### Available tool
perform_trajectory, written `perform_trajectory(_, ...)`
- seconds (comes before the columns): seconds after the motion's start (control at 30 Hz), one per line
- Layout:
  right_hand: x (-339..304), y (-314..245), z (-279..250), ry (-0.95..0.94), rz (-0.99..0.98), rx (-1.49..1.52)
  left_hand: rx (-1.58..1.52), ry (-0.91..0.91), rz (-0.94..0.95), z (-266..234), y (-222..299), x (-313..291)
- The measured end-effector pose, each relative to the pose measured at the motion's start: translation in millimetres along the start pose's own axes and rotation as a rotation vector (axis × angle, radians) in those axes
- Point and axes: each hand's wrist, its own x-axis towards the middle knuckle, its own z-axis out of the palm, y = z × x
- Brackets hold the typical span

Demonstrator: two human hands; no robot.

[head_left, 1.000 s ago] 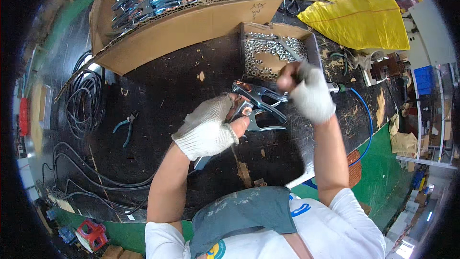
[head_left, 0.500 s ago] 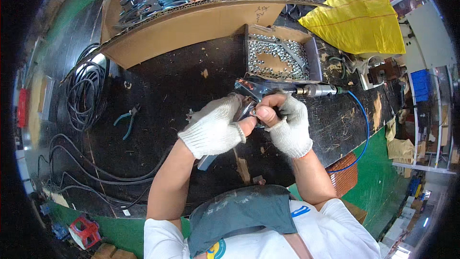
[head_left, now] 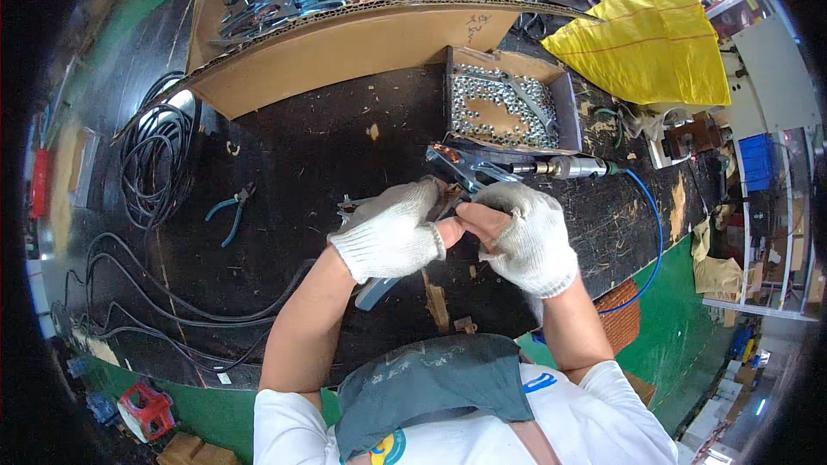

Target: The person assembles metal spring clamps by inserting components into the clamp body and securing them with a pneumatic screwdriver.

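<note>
My left hand (head_left: 392,228), in a white fingerless-tipped knit glove, is closed around a metal spring clamp. A bluish-grey clamp handle (head_left: 376,291) sticks out below the palm; most of the clamp is hidden by my hands. My right hand (head_left: 527,237), gloved alike, has its thumb and fingers pinched together at the clamp, against my left thumb; anything small between them is hidden. Just beyond my fingers lies another shiny clamp (head_left: 469,170) with a copper-coloured part in its jaw. The tip of an air-powered driver (head_left: 573,167) is beside it.
Behind stands a shallow box (head_left: 564,108) of nuts with a wrench (head_left: 527,96) on top. A large carton (head_left: 345,53) holds several clamps. Pliers (head_left: 229,213) and coiled black cable (head_left: 155,155) lie left. A blue hose (head_left: 659,232) curves right, below a yellow sack (head_left: 646,39).
My right hand has turned over, so its back now faces up, and its fingers have shifted on the clamp. My left hand keeps its grip nearly in place.
</note>
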Motion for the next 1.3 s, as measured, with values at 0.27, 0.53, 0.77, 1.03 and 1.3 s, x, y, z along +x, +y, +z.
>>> perform_trajectory(0.27, -12, 9, 2, -0.057, -0.035, -0.040, 0.059, 0.025, -0.004, 7, 5, 5)
perform_trajectory(0.53, -12, 5, 17, 0.100, 0.018, -0.022, 0.052, 0.073, 0.040, 8, 5, 4)
perform_trajectory(0.77, -7, -13, 10, 0.159, 0.155, 0.019, 0.129, 0.184, 0.062, 14, 9, -1)
perform_trajectory(1.03, -5, -10, 19, 0.202, 0.264, 0.090, 0.206, 0.260, -0.015, 22, 15, -3)
perform_trajectory(1.3, -10, -9, 24, 0.237, 0.269, 0.249, 0.059, 0.278, 0.047, 23, 13, -3)
